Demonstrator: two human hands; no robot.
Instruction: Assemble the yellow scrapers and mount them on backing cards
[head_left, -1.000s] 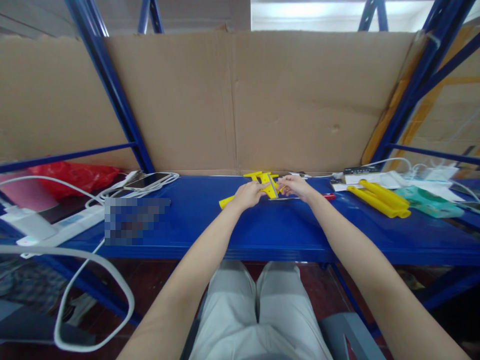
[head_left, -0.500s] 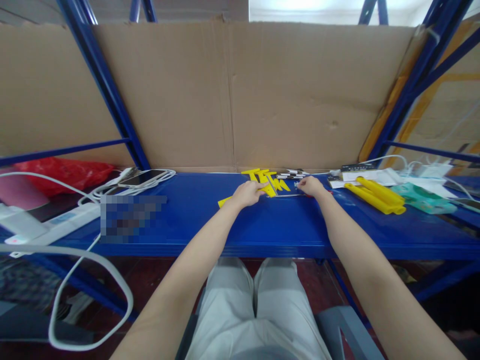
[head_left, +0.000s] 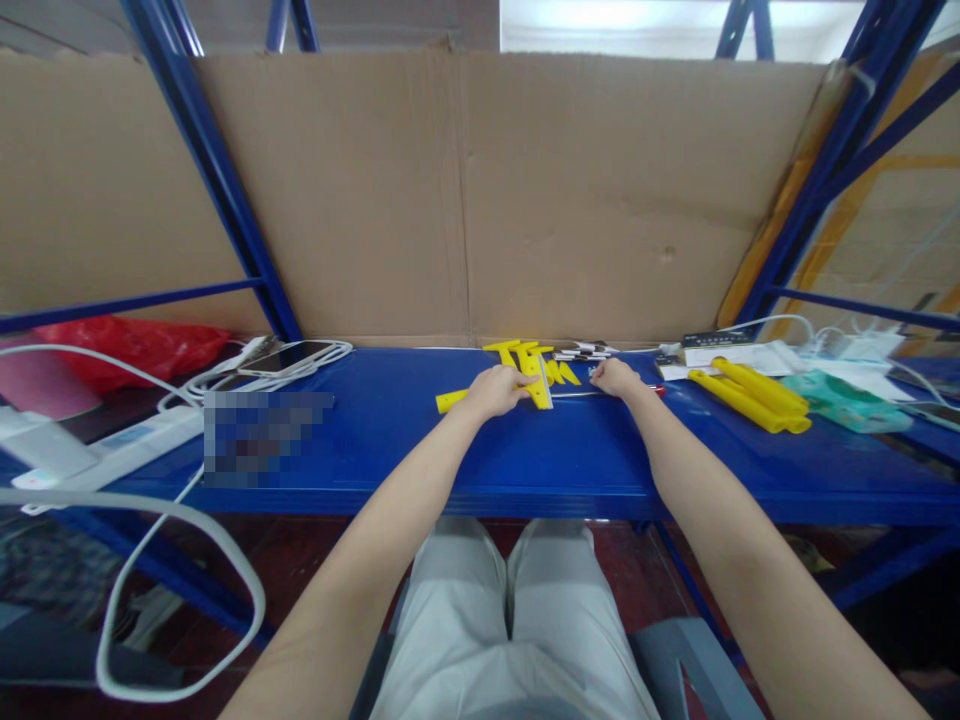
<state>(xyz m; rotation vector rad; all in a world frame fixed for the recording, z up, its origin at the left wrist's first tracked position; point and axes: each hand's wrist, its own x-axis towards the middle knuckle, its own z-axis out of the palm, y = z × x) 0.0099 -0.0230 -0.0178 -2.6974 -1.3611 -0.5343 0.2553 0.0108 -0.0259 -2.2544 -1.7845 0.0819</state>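
Observation:
My left hand is closed around a yellow scraper with a pale straight edge across its head; its handle end sticks out to the left of the hand. My right hand is pinched low over the table beside several tiny silvery pieces, which look like screws. Whether anything is between those fingers is hidden. Under the right hand lies a thin rod with a red end. Behind my left hand lie more yellow T-shaped scraper parts and small yellow wedge-shaped pieces.
Black-and-white strips lie at the back by the cardboard wall. To the right are yellow tubes, a green plastic bag and papers. A phone, white cables, a power strip and a red bag lie left.
The scraper head in my left hand has turned more upright and come slightly nearer. My right hand has shifted slightly left and down, baring more of the red end.

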